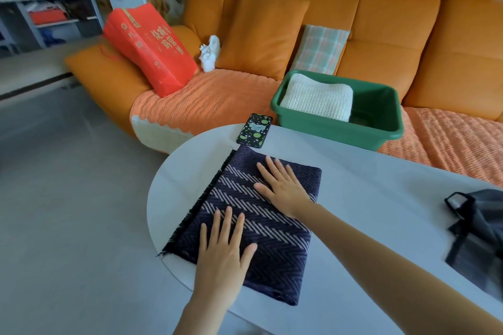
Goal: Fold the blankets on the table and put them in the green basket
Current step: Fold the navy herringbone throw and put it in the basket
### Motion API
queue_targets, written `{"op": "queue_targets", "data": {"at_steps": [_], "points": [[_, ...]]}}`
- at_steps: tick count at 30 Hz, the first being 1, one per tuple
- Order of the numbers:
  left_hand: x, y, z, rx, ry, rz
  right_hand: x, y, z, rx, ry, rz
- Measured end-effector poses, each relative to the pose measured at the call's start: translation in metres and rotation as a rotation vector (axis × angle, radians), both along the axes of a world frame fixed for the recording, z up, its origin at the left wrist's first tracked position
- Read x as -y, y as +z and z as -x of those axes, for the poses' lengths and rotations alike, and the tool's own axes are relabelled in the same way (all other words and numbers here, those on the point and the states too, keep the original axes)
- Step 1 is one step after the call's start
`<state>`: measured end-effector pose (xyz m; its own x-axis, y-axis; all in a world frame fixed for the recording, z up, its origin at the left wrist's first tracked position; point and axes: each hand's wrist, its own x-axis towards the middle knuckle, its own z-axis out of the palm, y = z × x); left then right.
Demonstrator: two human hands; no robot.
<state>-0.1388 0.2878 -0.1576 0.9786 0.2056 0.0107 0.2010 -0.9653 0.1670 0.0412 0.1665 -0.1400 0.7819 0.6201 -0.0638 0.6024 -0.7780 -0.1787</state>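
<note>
Head view, single frame.

- Dark navy blanket (275, 236) with pale zigzag stripes lies folded into a rectangle on the white table (381, 212), towards its left end. I note a fringed edge along the blanket's left side.
- Left hand (221, 250): flat, palm down on the near part of the blanket, fingers straight and slightly spread, thumb out to the right. Grips nothing.
- Right hand (283, 185): flat, palm down on the far part of the same blanket, fingers straight and fanned apart. Grips nothing.
- Green basket (326, 128) sits on the orange sofa (381, 22), just beyond the table's far edge. A folded white knitted blanket (318, 98) lies inside, against its left wall.
- Phone (254, 130) in a black spotted case lies on the table just beyond the navy blanket's far corner; I cannot tell if they touch.
- Black bag (479, 231) rests at the table's right end, well apart from the blanket.
- On the sofa: red bag (149, 46), plaid cloth (319, 49).
</note>
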Motion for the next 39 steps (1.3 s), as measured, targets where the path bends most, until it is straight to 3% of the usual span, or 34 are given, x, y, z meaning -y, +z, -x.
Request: {"op": "queue_targets", "data": {"at_steps": [5, 9, 14, 17, 19, 21, 25, 30, 34, 39], "points": [[0.038, 0.019, -0.001, 0.059, -0.066, 0.054, 0.051, 0.011, 0.008, -0.016, -0.133, -0.062], [0.078, 0.012, 0.003, -0.063, -0.222, 0.092, 0.067, -0.005, 0.010, -0.060, -0.095, 0.025], [0.075, 0.013, 0.010, -0.109, -0.254, 0.106, 0.066, -0.003, 0.014, -0.067, -0.121, 0.070], [0.047, 0.018, 0.013, -0.002, -0.373, 0.166, 0.078, 0.009, 0.046, -0.011, 0.026, -0.096], [0.014, 0.021, 0.022, -0.004, -0.376, 0.214, 0.092, 0.018, 0.090, -0.119, 0.177, -0.275], [-0.020, 0.018, 0.035, 0.035, -0.362, 0.258, 0.103, 0.020, 0.134, -0.190, 0.302, -0.282], [-0.055, 0.021, 0.046, 0.058, -0.348, 0.349, 0.107, 0.005, 0.169, -0.055, 0.315, -0.270], [-0.068, 0.018, 0.046, 0.190, -0.326, 0.296, 0.103, -0.002, 0.164, 0.303, 0.376, -0.330], [-0.056, 0.016, 0.050, 0.308, -0.363, 0.240, 0.112, 0.002, 0.164, 0.382, 0.229, -0.417], [-0.033, 0.013, 0.063, 0.374, -0.408, 0.200, 0.142, 0.005, 0.178, 0.276, -0.046, -0.511]]}}
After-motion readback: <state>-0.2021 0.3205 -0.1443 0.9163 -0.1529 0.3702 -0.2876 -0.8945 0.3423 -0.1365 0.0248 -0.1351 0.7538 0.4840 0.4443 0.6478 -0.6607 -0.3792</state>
